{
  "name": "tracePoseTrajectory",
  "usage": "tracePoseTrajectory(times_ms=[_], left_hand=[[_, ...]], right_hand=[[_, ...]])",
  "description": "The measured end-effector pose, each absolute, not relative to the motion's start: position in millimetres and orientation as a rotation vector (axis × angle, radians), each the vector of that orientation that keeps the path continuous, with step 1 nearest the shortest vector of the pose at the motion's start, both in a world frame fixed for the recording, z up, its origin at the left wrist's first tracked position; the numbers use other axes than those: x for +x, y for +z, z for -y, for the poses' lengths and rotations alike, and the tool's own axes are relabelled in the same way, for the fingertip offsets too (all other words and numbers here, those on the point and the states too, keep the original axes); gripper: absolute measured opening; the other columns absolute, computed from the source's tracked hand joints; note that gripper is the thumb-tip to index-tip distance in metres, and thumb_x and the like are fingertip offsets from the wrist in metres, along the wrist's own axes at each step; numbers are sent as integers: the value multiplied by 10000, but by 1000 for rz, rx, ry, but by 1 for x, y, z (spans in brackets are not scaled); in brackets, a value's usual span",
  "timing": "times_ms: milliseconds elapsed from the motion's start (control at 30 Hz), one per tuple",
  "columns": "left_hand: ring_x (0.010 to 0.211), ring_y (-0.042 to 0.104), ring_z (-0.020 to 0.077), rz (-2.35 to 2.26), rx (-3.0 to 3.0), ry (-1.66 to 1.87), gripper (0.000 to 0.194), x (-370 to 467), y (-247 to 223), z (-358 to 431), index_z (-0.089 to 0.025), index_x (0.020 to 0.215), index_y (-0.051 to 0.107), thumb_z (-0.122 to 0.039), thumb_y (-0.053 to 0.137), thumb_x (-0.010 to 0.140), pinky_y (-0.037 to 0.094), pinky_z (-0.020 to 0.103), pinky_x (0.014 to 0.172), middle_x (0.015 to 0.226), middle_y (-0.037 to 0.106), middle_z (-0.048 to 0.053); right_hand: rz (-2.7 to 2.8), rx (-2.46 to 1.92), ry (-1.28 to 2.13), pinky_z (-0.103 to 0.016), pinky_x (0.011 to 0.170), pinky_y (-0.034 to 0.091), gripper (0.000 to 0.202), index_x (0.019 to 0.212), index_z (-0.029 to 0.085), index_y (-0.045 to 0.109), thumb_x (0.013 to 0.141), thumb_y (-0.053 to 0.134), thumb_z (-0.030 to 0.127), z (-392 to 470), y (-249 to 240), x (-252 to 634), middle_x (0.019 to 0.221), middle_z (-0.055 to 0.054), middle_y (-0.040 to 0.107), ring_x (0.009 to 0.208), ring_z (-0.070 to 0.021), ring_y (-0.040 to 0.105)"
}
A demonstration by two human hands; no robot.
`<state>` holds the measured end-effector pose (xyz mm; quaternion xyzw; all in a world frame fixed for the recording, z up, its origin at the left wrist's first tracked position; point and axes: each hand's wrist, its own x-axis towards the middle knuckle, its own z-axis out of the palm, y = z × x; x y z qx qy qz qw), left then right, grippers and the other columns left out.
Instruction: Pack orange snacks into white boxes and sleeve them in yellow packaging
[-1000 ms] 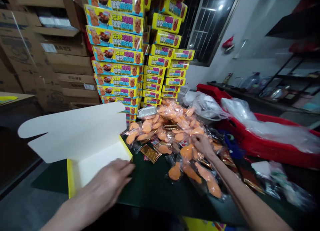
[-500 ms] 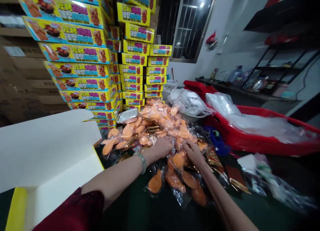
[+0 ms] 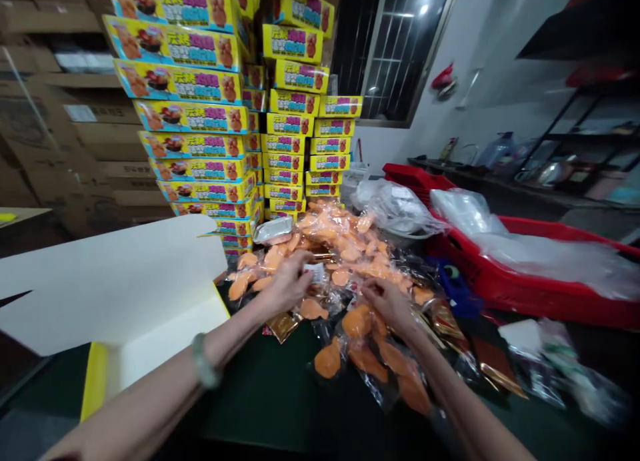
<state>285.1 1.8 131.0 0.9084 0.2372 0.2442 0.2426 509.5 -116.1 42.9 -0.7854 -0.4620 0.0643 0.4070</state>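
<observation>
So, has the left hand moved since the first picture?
Yes, the left hand has gone from the open box, rightward and forward, to the orange packets.

Yel. boxes [image 3: 193,116] w/ Chinese txt "炭烤鸡腿"; carton lbls too blurry.

A small packing workshop, shown by stacked printed boxes [image 3: 180,81] and brown cartons [image 3: 107,124].

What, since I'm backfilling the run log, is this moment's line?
left hand: at white packet; right hand: among orange packets; box: open, lid up
</observation>
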Motion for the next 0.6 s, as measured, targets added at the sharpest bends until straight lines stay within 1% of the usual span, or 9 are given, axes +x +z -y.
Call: tracePoseTrajectory(times_ms=[67,133,200,267,367,433,500,533,600], left_hand=[[623,524,137,-725,2469,666,239,222,142,-3,-155,950,535,-285,366,841,392,227,582,739,583,20],[626,536,144,-851,2497,587,279,155,140,-6,-186,868,561,-362,345,857,388,227,593,700,587,9],[669,565,163,-1073,2493,537,325,96,123,-9,-202,900,594,-403,342,855,400,238,609,766,619,26],[698,584,186,-1256,2504,493,359,53,98,-12,-195,943,620,-369,319,853,415,264,636,780,631,51],[685,591,210,-1311,2584,349,383,27,67,-12,-190,969,649,-309,303,856,419,309,646,750,643,79],[821,593,263,-1341,2712,376,367,25,59,-7,-213,962,666,-287,324,851,413,366,687,896,658,114],[1018,527,327,-1424,2831,561,342,28,58,2,-226,1003,656,-290,358,849,394,435,751,1110,607,135],[1084,484,343,-1443,2865,675,331,28,57,8,-227,1038,639,-308,380,849,382,460,777,1178,573,136],[1116,461,337,-1355,2898,793,299,28,52,21,-232,1047,621,-358,445,841,362,480,828,1164,586,118]], right_hand=[[1165,-2106,102,-253,546,336,217,778,167,607,697,556,362,111,49,495,571,-5,537,554,-160,493],[1207,-2252,-52,-266,564,326,257,878,162,600,713,567,357,106,58,480,598,-18,549,572,-176,502],[1305,-2303,-270,-280,606,345,292,959,155,582,790,502,379,96,70,467,710,-55,593,652,-195,535],[1396,-2244,-464,-294,693,372,325,1022,136,568,847,434,375,77,83,457,880,-103,610,804,-216,552],[1436,-2321,-563,-339,814,363,375,1114,112,553,842,462,354,37,98,455,1063,-154,579,1003,-266,501],[1438,-2441,-501,-361,798,371,305,1024,126,618,818,498,317,13,108,460,993,-147,614,972,-284,515],[1417,-2487,-461,-362,749,384,244,875,124,665,820,478,270,1,119,468,870,-145,637,891,-285,543],[1385,-2495,-476,-362,730,388,265,843,112,669,832,448,257,0,126,471,854,-156,636,870,-288,549],[1305,-2452,-553,-365,708,395,325,869,85,661,861,385,256,6,140,466,898,-183,627,855,-291,552]])
